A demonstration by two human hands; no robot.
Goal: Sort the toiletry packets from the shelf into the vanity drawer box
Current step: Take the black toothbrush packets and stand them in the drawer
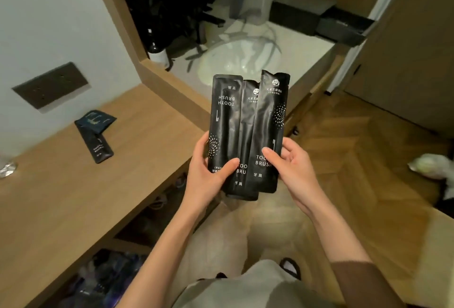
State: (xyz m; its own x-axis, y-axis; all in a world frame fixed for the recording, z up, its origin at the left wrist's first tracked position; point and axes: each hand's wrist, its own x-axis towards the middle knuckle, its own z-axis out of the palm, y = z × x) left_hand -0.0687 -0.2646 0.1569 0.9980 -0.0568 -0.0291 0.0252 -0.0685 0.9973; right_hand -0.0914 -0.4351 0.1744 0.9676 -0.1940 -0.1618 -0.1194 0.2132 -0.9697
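Three long black toothbrush packets are fanned out upright in front of me. My left hand [208, 172] grips the left packet [224, 121], which is upside down, with the thumb across its lower end. My right hand [291, 160] holds the right packet [270, 123], thumb on its front. The middle packet [245, 135] is tucked between the two. On the wooden shelf [73, 197] to the left lie another black toothbrush packet [98, 146] and a dark blue packet [95, 121] overlapping it. A black open drawer box [342, 28] stands on the vanity counter at the back right.
A white sink basin [235, 62] is set in the vanity counter beyond the packets. A dark wall socket plate [50, 84] sits above the shelf. Crumpled foil [7, 168] lies at the shelf's left edge. Shoes sit under the shelf. A white bag [430, 166] lies on the parquet floor.
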